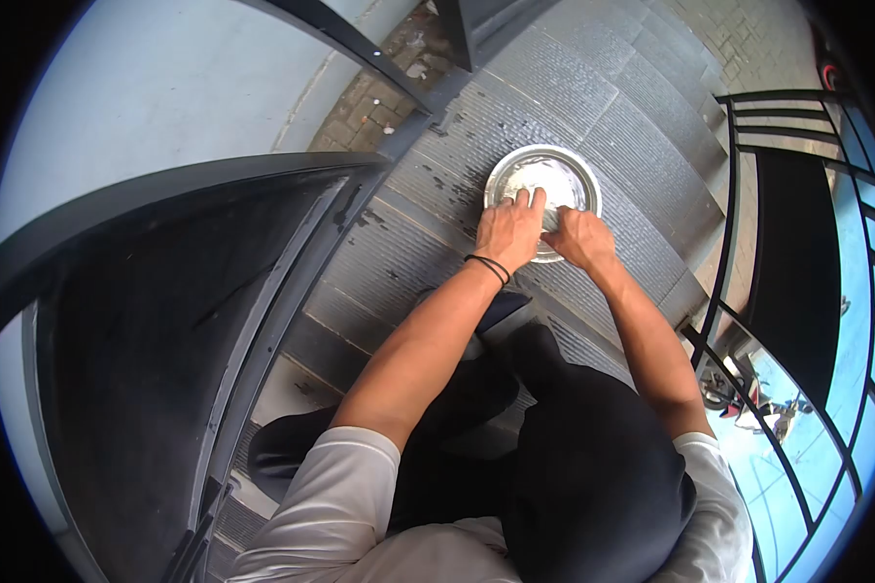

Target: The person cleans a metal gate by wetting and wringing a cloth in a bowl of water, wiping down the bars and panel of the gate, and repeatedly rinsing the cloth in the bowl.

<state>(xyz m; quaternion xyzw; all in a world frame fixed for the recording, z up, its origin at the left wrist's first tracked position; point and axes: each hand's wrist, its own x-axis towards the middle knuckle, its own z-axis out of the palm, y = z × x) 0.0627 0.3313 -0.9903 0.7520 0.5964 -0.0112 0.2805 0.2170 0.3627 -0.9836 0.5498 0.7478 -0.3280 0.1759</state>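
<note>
A round silver metal bowl [593,185] stands on the grey ribbed step, with something whitish inside it that I cannot make out clearly. My left hand [509,229], below a dark band on the wrist, reaches over the bowl's near left rim with its fingers bent down into it. Close beside it, my right hand [583,236] is over the near right rim, fingers curled inward and tips partly hidden. The two hands nearly touch. Whatever lies between or under the fingers is too small to tell.
Grey ribbed steps [554,87] surround the bowl, with dark wet spots to its left. A black panel and metal frame [165,291] border the left side. Black railings [730,214] stand at the right. My bent legs in black [593,466] are just below the hands.
</note>
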